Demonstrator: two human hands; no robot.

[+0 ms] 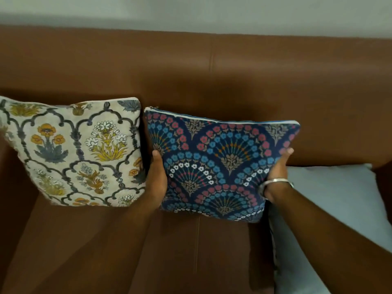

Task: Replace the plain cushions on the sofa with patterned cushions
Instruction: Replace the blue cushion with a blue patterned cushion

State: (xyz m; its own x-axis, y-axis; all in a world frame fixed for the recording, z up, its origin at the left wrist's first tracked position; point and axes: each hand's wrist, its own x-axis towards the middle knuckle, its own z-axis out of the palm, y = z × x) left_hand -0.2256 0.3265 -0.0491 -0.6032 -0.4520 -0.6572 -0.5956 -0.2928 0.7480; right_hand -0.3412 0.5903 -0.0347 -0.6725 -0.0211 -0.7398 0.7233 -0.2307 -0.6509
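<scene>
- Standing upright on the sofa (191, 66) seat: blue cushion (220, 164), leaning toward the brown backrest, zip edge up.
- Gripping its left edge: left hand (156, 179), thumb on the front face, the other fingers hidden behind the fabric, so closed around the edge as far as can be seen.
- Gripping its right edge: right hand (277, 172), fingers curled over the side, thumb tip showing near the upper right corner.
- Circling the right wrist: silver bangle (273, 183).
- Sitting just beside the blue cushion on its left: cream cushion (78, 153), also upright against the backrest, printed with yellow and white flowers inside dark arches; the 2 nearly touching, with the left hand between them low down.
- Lying to the right, partly under the right forearm: plain cushion (339, 200), pale grey-blue, flat on the seat by the sofa's right end.
- Showing behind the backrest: pale wall (191, 13).
- Reaching in from the bottom edge: 2 bare forearms, spread apart to the width of the blue cushion.
- Running down the backrest and the seat near the middle: 1 stitched seam each.
</scene>
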